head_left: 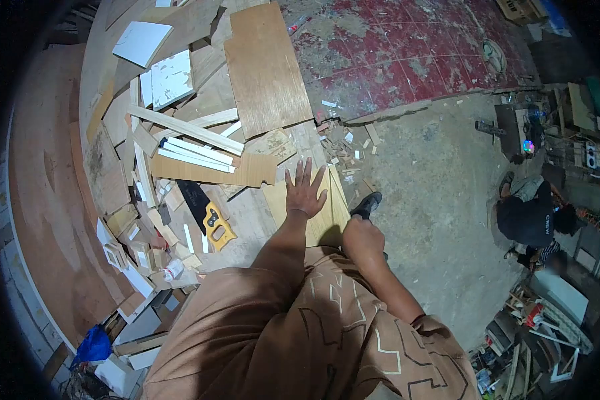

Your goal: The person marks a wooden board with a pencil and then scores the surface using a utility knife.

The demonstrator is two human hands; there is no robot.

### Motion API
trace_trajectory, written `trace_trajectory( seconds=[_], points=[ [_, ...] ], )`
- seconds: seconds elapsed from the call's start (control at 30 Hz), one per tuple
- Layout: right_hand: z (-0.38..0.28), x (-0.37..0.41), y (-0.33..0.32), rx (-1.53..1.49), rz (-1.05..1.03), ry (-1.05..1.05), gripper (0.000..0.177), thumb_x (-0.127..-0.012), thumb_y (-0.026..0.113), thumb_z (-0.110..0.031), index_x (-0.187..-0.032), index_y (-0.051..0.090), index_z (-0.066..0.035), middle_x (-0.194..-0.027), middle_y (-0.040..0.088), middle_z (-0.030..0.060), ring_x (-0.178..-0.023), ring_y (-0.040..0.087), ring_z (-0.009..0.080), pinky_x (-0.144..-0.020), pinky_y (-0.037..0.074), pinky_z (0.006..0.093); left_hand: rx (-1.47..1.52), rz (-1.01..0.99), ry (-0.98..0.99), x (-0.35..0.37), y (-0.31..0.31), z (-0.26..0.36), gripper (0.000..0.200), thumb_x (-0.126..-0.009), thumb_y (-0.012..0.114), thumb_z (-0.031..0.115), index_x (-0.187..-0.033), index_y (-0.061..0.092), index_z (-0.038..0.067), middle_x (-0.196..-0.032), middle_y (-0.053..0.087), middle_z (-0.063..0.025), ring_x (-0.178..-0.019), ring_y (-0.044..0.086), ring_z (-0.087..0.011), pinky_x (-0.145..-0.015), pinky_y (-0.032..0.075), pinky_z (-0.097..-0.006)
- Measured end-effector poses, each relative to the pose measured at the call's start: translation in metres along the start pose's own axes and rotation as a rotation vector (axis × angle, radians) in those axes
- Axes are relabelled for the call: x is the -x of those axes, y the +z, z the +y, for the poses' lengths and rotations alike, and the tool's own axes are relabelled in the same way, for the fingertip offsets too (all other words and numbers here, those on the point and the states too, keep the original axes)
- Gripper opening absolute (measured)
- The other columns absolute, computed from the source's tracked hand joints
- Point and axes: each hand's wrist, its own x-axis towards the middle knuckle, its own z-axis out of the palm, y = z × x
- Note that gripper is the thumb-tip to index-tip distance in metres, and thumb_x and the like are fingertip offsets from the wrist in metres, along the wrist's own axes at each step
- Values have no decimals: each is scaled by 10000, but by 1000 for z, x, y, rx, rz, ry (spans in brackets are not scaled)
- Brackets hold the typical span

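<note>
My left hand (304, 192) lies flat with fingers spread on a pale plywood piece (279, 200), close in front of my legs. A thin dark line runs along the right part of this piece. At its right edge my right hand (363, 239) is closed in a fist; what it holds, if anything, is hidden. Just beyond the fist shows a dark shoe-like thing (366, 204). A handsaw (218, 227) with a yellow handle and black blade lies to the left, apart from both hands.
Wood strips (197, 157), a brown board (267, 67) and white panels (171, 78) cover the worktop on the left. Offcuts (347, 147) litter the concrete floor (433, 193). A person in dark clothing (530, 217) crouches at right, near piled scrap (540, 327).
</note>
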Motion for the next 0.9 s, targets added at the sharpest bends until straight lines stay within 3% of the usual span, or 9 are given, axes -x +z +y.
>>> trace_trajectory(
  seconds=[0.13, 0.27, 0.43, 0.53, 0.6, 0.77, 0.9],
  points=[
    [-13, -50, -2, 20, -30, -46, 279, -879, 477, -136, -974, 673, 38, -959, 686, 259, -894, 692, 391, -757, 563, 459, -14, -1, 0, -2, 3, -1, 694, -908, 436, 512, -1524, 220, 278, -1605, 67, -136, -1479, 31, -346, -1132, 10, -635],
    [-21, -101, 24, -9, 11, -109, 281, -869, 508, -156, -979, 686, 33, -970, 693, 238, -886, 698, 379, -757, 565, 453, -27, -120, -29, -4, -6, 2, 722, -910, 478, 433, -1538, 145, 306, -1612, 38, -116, -1483, 26, -332, -1137, -1, -628],
    [-21, -143, 71, -80, 76, -39, 281, -862, 520, -159, -1022, 642, 36, -952, 694, 241, -877, 698, 380, -749, 564, 453, -106, -248, -61, -6, -18, 7, 776, -892, 529, 362, -1541, 107, 315, -1615, 12, -107, -1486, 14, -323, -1137, -7, -626],
    [-15, -137, 76, -113, 105, -24, 281, -867, 509, -159, -1046, 605, 36, -935, 692, 251, -873, 696, 389, -742, 562, 464, -142, -248, -63, -5, -12, 6, 755, -894, 510, 413, -1538, 131, 313, -1614, 21, -111, -1485, 16, -323, -1135, -4, -630],
    [-8, -122, 78, -120, 108, -31, 281, -871, 504, -160, -1054, 589, 36, -926, 690, 256, -869, 695, 394, -739, 560, 471, -1, -4, -19, -2, 2, 1, 728, -898, 477, 469, -1534, 161, 309, -1612, 36, -116, -1484, 25, -325, -1132, 2, -635],
    [14, -61, 70, -63, 0, 22, 282, -880, 492, -161, -1057, 589, 36, -914, 687, 266, -858, 695, 399, -754, 556, 480, 8, -16, -13, -1, 1, 1, 700, -899, 454, 492, -1523, 230, 265, -1605, 70, -131, -1477, 44, -340, -1130, 7, -639],
    [4, -18, 16, -28, -46, 18, 277, -878, 493, -157, -1026, 621, 39, -925, 690, 257, -870, 693, 401, -761, 557, 472, 4, -11, -13, 0, -1, 1, 695, -903, 448, 494, -1522, 233, 261, -1604, 73, -133, -1476, 48, -342, -1129, 9, -642]
  ],
)
